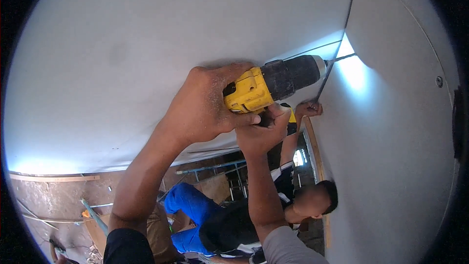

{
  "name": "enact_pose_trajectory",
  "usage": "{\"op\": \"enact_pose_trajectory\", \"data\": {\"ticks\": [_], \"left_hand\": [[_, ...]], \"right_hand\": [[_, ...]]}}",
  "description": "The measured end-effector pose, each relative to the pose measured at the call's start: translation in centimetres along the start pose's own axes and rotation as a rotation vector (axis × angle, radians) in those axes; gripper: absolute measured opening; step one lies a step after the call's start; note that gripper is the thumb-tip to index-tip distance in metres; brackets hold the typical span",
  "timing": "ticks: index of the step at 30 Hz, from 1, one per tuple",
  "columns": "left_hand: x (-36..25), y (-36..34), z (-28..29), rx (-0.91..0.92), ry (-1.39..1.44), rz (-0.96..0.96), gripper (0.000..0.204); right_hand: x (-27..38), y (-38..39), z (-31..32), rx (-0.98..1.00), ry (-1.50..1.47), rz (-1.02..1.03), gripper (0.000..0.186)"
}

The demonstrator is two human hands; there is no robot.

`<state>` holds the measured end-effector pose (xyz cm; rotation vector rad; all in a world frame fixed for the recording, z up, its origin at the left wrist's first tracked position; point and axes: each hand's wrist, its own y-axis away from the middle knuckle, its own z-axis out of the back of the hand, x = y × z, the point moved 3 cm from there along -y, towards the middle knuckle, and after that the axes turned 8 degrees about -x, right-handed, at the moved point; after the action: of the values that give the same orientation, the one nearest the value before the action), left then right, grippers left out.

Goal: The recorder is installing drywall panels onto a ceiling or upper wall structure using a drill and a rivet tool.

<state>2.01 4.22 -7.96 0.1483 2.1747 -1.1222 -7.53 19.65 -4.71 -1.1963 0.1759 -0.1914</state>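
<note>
A yellow and black cordless drill (251, 90) is in both my hands, pointing right. My left hand (205, 98) is closed round the back of its yellow body. Lower down, my right hand (264, 129) grips the handle, with the fingers partly hidden. A long thin drill bit (344, 57) extends from the chuck to the right-hand white panel (405, 117), its tip at the surface close to the corner seam. Whether the tip has gone in, I cannot tell. Bright light falls on the panel around the bit.
A broad white panel (146, 29) fills the upper left and meets the right one at a dark seam. Below, a co-worker in blue trousers (193, 203) has a raised hand (310, 108) near that seam. Blue metal bars (210, 167) and a wooden strip (315, 149) stand behind.
</note>
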Motion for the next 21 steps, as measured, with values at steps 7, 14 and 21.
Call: {"op": "enact_pose_trajectory", "data": {"ticks": [7,14,21], "left_hand": [[-0.52,-0.18,0.19,0.029,-0.033,0.022,0.068],[-0.50,-0.13,0.00,0.036,-0.009,0.062,0.067],[-0.05,-0.13,-0.49,-0.066,0.020,-0.060,0.053]], "right_hand": [[0.06,-0.23,-0.08,-0.016,-0.064,-0.034,0.046],[-0.09,-0.22,0.06,0.008,-0.024,-0.024,0.048],[-0.28,-0.50,0.47,0.128,0.026,0.021,0.055]]}}
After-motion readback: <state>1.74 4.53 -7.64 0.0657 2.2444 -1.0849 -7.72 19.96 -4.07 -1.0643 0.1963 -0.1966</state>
